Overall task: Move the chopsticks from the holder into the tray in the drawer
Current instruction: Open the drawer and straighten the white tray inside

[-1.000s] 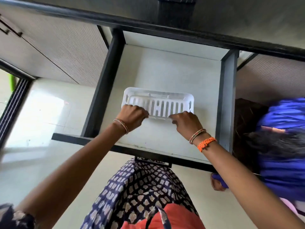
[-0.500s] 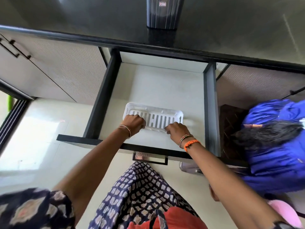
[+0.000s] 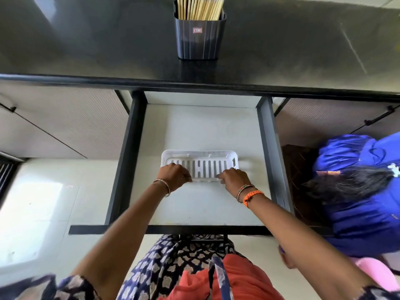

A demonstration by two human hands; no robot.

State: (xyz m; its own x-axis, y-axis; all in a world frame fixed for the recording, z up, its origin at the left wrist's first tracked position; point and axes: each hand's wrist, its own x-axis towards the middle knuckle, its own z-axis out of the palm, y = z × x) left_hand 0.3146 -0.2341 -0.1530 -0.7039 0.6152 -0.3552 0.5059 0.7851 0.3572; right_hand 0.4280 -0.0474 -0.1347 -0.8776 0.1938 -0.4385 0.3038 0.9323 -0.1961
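A white slotted plastic tray [image 3: 200, 158] lies flat on the floor of the open drawer [image 3: 203, 128]. My left hand [image 3: 174, 175] grips the tray's near left edge and my right hand [image 3: 233, 179] grips its near right edge. On the black countertop [image 3: 86, 40] above the drawer stands a dark ribbed holder [image 3: 199, 37] filled with several pale wooden chopsticks [image 3: 200, 7], upright, their tops cut off by the frame.
The drawer has dark side rails [image 3: 127, 152] and a dark front edge [image 3: 173, 229]. Closed cabinet doors [image 3: 65, 118] flank it. A second person in blue clothing [image 3: 363, 191] crouches close on the right, beside the drawer. Pale floor tiles [image 3: 43, 202] lie to the left.
The view has tilted up, bringing the holder and chopsticks fully into sight. Both hands stay on the tray's near edge; the tray sits a little nearer the drawer's middle.
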